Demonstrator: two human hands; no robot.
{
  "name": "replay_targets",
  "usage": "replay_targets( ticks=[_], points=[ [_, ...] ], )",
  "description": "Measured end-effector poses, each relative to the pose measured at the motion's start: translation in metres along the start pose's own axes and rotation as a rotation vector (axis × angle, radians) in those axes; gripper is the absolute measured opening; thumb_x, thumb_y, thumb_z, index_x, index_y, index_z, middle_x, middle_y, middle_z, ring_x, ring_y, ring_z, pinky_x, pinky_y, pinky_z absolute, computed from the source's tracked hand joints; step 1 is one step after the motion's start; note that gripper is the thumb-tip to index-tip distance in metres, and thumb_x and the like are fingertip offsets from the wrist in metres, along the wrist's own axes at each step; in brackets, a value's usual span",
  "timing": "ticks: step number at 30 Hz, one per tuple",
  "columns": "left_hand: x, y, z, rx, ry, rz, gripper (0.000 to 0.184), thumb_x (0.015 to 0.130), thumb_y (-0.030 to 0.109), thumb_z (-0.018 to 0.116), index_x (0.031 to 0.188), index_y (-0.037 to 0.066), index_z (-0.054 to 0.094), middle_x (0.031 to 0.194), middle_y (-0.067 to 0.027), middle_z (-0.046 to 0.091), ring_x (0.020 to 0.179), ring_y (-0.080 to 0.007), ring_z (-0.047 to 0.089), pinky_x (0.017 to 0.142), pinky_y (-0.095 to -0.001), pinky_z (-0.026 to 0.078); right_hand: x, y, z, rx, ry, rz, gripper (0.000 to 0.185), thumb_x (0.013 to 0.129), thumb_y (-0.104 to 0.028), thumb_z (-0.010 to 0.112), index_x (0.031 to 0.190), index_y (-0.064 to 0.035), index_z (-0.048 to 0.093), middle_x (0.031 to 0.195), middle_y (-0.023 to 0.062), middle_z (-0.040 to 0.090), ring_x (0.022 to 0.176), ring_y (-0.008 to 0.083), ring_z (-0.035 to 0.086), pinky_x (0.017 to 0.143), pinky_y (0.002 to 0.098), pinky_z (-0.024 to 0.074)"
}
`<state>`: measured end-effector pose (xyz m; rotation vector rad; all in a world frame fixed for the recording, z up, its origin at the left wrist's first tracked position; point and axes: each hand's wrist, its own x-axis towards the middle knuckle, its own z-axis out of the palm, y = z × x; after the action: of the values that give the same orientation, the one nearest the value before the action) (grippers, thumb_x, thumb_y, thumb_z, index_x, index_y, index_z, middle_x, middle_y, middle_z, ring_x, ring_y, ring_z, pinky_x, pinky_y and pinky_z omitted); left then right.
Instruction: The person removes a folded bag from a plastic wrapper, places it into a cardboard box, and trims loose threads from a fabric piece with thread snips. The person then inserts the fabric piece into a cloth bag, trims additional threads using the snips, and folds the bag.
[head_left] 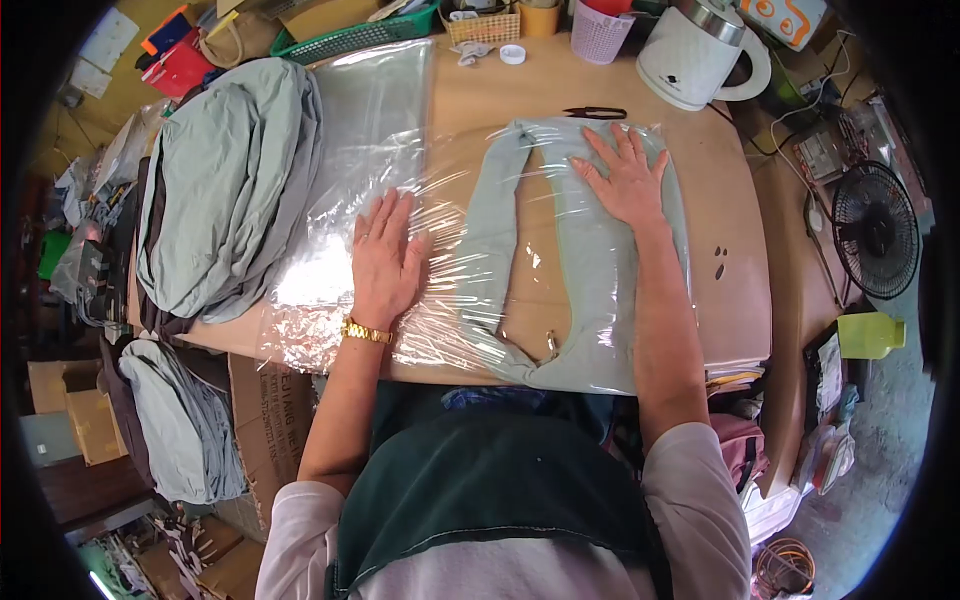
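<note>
My left hand (384, 250) lies flat on clear plastic, fingers stretched out, at the edge of a stack of clear plastic bags (375, 110). My right hand (625, 178) is spread flat on the upper part of a folded pale grey-green garment (610, 320). Clear plastic film covers the garment and runs left, wrinkled and shiny, towards my left hand. Through a gap in the garment's folds the brown table covering shows, with a small metallic piece (551, 342) near the lower end. Neither hand grips anything.
A pile of grey-green garments (230, 180) lies on the table's left. Black thread snips (595, 113) lie beyond the garment. A white kettle (695, 55), a pink basket (600, 32) and a green basket (350, 35) line the back. A fan (876, 230) stands at the right.
</note>
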<state>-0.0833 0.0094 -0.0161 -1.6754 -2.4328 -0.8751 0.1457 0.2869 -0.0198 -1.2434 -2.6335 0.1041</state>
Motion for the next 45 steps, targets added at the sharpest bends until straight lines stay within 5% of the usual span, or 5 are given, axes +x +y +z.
replay_targets(
  ticks=[6,17,23,33,45],
  points=[
    [0.000,0.004,-0.016,-0.199,0.410,0.052,0.021,0.083,0.008,0.062,0.103,0.005,0.067,0.116,-0.0181,0.060,0.108,-0.0378,0.055,0.095,-0.0443,0.044,0.014,-0.001,0.001,0.001,-0.069,0.080,0.066,0.091,-0.068,0.040,0.146,-0.0325,0.041,0.158,0.0093,0.027,0.148,0.0301,0.018,0.112,0.0690,0.0021],
    [-0.043,0.022,-0.075,-0.178,0.045,-0.436,0.087,0.087,0.026,0.067,0.154,0.012,0.013,0.102,-0.0287,0.059,0.093,-0.0395,0.061,0.081,-0.0461,0.048,-0.144,0.092,-0.078,0.071,-0.180,0.128,0.065,0.090,-0.020,0.059,0.150,-0.0136,0.034,0.144,0.0229,0.043,0.134,0.0393,0.038,0.113,0.0464,0.0280],
    [-0.103,-0.010,-0.101,-0.463,0.243,-0.301,0.053,0.085,0.001,0.057,0.136,0.015,0.054,0.109,-0.0192,0.061,0.095,-0.0330,0.061,0.087,-0.0393,0.049,-0.185,0.039,-0.098,0.599,-0.107,0.229,0.043,0.085,-0.003,0.063,0.128,-0.0010,0.059,0.127,0.0191,0.057,0.117,0.0296,0.053,0.103,0.0380,0.0390],
    [-0.440,-0.130,-0.265,-0.297,1.018,-0.982,0.048,0.090,0.008,0.060,0.136,0.007,0.046,0.112,-0.0067,0.060,0.094,-0.0107,0.057,0.078,-0.0245,0.047,-0.149,-0.364,-0.136,0.639,-0.375,-1.126,0.041,0.080,0.002,0.063,0.120,-0.0053,0.065,0.118,0.0170,0.061,0.104,0.0312,0.063,0.101,0.0386,0.0425],
    [-0.624,-0.161,-0.031,-0.305,1.150,-1.325,0.047,0.087,-0.006,0.057,0.131,0.002,0.045,0.103,-0.0050,0.059,0.092,-0.0141,0.057,0.083,-0.0275,0.046,-0.178,-0.504,0.132,0.381,-0.589,-1.212,0.043,0.079,0.003,0.062,0.122,-0.0011,0.058,0.114,0.0203,0.051,0.102,0.0396,0.057,0.090,0.0467,0.0477]
  ],
)
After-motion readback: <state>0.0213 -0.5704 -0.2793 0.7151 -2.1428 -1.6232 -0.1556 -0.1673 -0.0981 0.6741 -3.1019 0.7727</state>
